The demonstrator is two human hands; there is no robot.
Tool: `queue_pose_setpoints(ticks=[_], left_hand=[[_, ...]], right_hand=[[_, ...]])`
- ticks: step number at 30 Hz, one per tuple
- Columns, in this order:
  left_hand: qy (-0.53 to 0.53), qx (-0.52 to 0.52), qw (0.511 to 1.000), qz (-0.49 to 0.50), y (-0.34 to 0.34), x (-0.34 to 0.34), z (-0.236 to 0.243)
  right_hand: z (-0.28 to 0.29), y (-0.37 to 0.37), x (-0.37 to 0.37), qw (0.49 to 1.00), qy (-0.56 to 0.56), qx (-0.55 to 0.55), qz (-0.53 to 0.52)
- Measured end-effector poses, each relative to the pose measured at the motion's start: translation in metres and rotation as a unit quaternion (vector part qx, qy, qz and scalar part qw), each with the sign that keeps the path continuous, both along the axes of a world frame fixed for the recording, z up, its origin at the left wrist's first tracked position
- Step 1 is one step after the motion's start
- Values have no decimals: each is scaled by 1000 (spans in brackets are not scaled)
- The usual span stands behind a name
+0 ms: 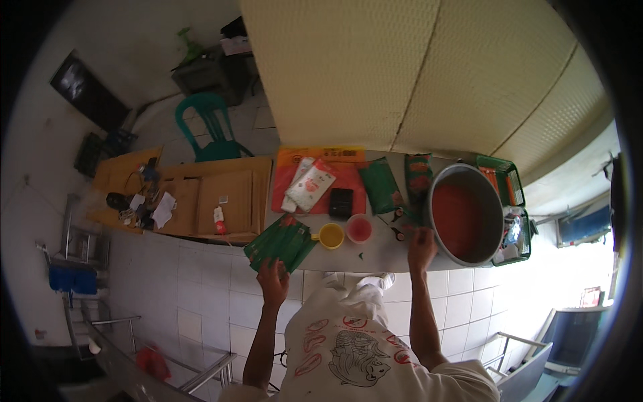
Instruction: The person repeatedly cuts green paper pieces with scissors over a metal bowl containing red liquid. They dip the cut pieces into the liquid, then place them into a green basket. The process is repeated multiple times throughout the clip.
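Note:
A fan of flat green packets [281, 242] lies at the table's front left. Over their lower edge my left hand [273, 283] has its fingers curled, closed on a green packet. My right hand [422, 249] is closed, low beside the left wall of a large grey pot [497, 231]. What it grips, if anything, cannot be made out. Reddish contents [457, 220] fill much of the pot. Black-handled scissors [399, 232] lie just left of my right hand. Between my hands stand a yellow cup [331, 236] and a pink cup [360, 229].
Filled green packs [382, 186] [418, 175] lie behind the cups. White-and-red packets [310, 187] and a black box [341, 202] rest on an orange-red sheet [288, 157]. Green baskets [527, 231] stand right of the pot. Cardboard [221, 184] covers the left side; a green chair [207, 120] stands behind.

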State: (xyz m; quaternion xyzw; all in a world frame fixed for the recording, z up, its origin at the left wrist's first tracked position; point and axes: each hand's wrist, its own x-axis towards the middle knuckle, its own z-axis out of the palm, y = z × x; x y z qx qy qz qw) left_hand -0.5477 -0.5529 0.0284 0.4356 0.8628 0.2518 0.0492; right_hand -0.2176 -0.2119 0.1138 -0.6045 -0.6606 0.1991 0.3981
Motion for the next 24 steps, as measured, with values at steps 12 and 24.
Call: queue_pose_setpoints(ticks=[12,24], left_hand=[[-84,59,991,88,23,-14,8],[-12,218,971,100,-3,-17,26]], right_hand=[[41,-77,-166,918,200,-164,302],[10,-24,-231,909,-94,-148,378]])
